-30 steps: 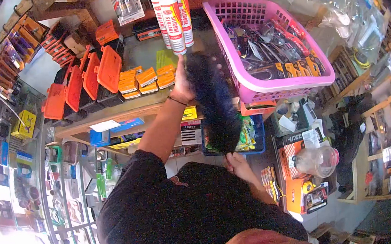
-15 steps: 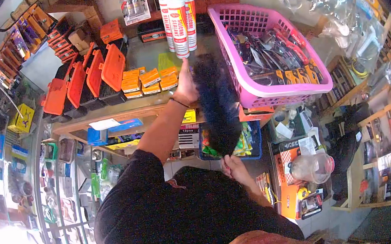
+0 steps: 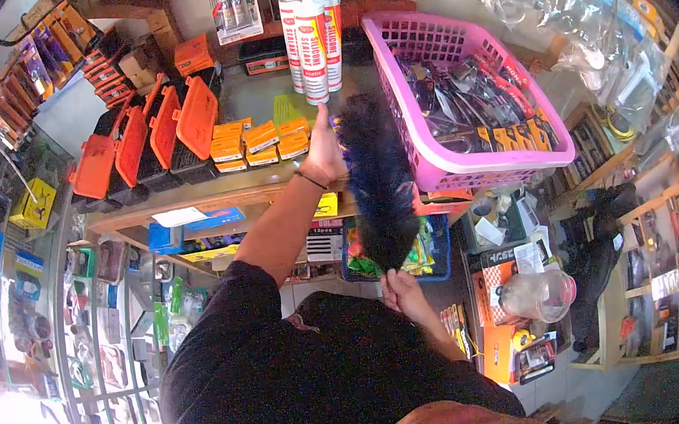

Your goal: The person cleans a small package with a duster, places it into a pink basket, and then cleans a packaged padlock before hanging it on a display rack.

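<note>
The head camera looks forward and down from close above the dark shirt [image 3: 326, 375] at lower centre, facing the counter [image 3: 245, 98] across the upper middle, with shelving [image 3: 678, 276] at far right

sealant tubes [image 3: 313, 54]: 3 | pink basket [image 3: 490, 161]: 1 | dark duster [image 3: 383, 185]: 1 | clear jar [image 3: 537, 298]: 1

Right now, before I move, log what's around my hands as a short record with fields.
right hand: gripping the lower end of a dark, fluffy duster
left hand: beside the duster, below the sealant tubes; grip unclear
tubes: three, upright, grouped
right of duster: pink basket of packaged goods
left of tubes: small orange boxes, then cases with raised orange lids
</note>
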The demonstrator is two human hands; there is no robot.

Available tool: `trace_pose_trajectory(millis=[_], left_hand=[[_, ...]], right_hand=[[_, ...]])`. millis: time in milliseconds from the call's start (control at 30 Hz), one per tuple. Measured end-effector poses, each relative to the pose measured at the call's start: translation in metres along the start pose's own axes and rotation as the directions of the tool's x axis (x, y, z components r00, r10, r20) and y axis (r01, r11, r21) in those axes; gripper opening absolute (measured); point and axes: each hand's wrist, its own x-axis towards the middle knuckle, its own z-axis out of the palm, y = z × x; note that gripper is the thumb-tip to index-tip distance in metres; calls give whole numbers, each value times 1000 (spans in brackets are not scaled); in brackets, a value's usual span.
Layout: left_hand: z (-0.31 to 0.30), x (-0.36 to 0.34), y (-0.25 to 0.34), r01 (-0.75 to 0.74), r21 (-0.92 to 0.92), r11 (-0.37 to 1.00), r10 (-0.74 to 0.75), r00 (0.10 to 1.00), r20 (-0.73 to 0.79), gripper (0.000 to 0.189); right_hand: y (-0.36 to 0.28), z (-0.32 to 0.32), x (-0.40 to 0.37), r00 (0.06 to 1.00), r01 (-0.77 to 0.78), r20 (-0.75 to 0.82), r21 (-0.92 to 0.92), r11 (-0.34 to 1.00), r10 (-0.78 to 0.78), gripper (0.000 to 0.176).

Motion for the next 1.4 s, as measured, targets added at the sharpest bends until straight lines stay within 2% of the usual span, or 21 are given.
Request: trace_pose_trajectory(millis=[67,133,200,233,267,333,367,400,467,533,600,733,833,867,933,967,1000,1100,1200,1233,1400], left_hand=[[-7,1,-1,49,-116,992,3,911,412,78],[-14,5,0,47,-42,998,-21,878,479,79],[-6,2,6,380,-325,866,-53,716,696,78],[11,-3,2,4,5,1000,-4,1000,12,78],[-1,4,-1,5,4,1000,-5,1000,11,78],[-35,22,-6,94,11,995,-85,837,541,78],[-29,16,-6,61,-14,998,-43,827,560,77],[-15,9,-2,59,-14,998,-41,828,560,77],[7,-2,2,45,-99,994,-32,991,133,76],[-13,8,3,201,-124,972,-149,928,342,67],[-23,21,1,269,-159,950,-182,889,420,72],[5,-1,2,-33,-65,997,36,998,50,82],[-38,27,-7,200,-157,967,-87,841,533,85],[-35,24,-8,122,-107,987,-42,829,558,82],[-10,4,0,129,-175,976,-58,931,360,79],[21,-10,2,-41,51,998,46,993,-109,77],[11,-6,0,-42,49,998,47,992,-115,77],[-27,23,-3,161,-68,985,-116,896,429,74],[-2,-1,2,71,-87,994,-54,981,189,73],[-12,5,3,228,-362,904,-44,891,452,73],[-33,10,-7,123,-145,982,-45,891,452,69]], right_hand=[[-1,1,-2,1000,2,10,-69,998,-1,30],[-12,3,-3,991,-60,-125,-26,998,57,29],[-10,3,-2,991,-49,-127,-66,997,41,30],[-8,2,-2,991,-41,-134,-98,994,27,31],[-7,2,-2,990,-42,-135,-98,994,28,31],[-5,1,0,1000,-18,1,-119,993,18,32],[-7,2,0,1000,-17,1,-120,993,17,32],[-9,4,-1,997,-12,-83,-86,996,4,34],[-6,1,0,987,-10,-163,-55,998,1,35],[10,-9,4,999,16,51,-254,967,-3,37],[-3,-1,-4,999,-12,-33,-198,980,5,37],[-11,5,-7,987,-51,-154,-66,997,40,34],[0,1,-5,998,-14,-57,-95,995,9,34],[1,0,-3,1000,10,-3,-111,994,-10,33],[-6,2,-5,996,-17,-91,-77,997,10,33],[-7,3,-7,983,-43,-183,-35,998,36,33],[-4,1,-6,983,-49,-180,-34,998,42,33],[5,-3,-3,999,-17,24,-238,971,23,33],[-3,0,-2,996,-29,-87,-49,998,24,35],[-3,1,-2,996,-29,-90,-72,997,22,35],[3,-3,2,998,-41,28,-201,979,48,35]])
